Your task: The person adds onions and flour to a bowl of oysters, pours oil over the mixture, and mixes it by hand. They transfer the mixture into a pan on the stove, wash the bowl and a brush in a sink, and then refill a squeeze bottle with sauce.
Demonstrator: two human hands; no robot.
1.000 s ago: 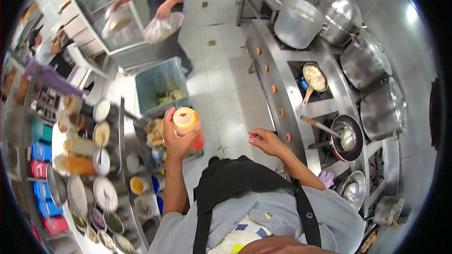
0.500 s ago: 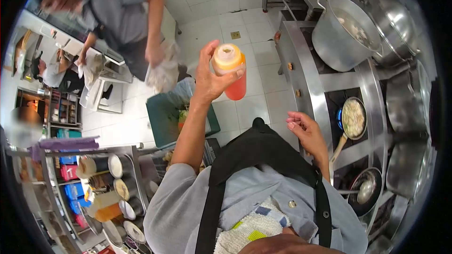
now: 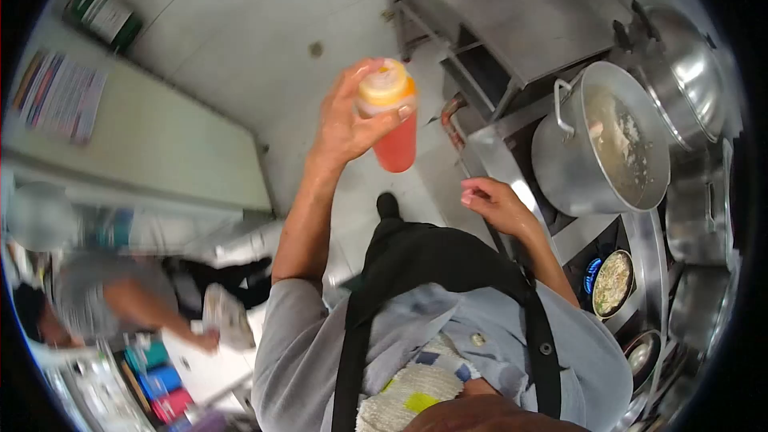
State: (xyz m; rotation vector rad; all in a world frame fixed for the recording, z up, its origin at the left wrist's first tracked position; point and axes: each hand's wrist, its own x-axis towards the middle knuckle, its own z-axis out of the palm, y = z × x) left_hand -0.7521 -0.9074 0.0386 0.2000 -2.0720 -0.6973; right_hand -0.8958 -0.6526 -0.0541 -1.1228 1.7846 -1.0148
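Observation:
My left hand (image 3: 352,116) grips a squeeze bottle (image 3: 395,144) round its upper part, holding it out in front of my chest. The bottle is translucent with orange-red contents and a yellow-orange collar; its top faces me and is blurred. My right hand (image 3: 498,206) is empty, its fingers apart and loosely bent, over the near side of the stove. Close to that hand stands a large metal stockpot (image 3: 566,164) with cloudy liquid and pieces in it. Below it, a frying pan of food (image 3: 613,283) sits beside a blue burner flame (image 3: 591,275).
A steel worktable (image 3: 528,28) stands ahead on the right. Along the left runs a pale cabinet or counter (image 3: 184,140), with a fire extinguisher (image 3: 104,18) beyond it. A co-worker (image 3: 120,296) holding a pale bag is at lower left. More pots (image 3: 694,200) line the wall.
My view has swung round and I have moved along the stove toward the stockpot. The bottle stays in my left hand. The co-worker now appears at lower left.

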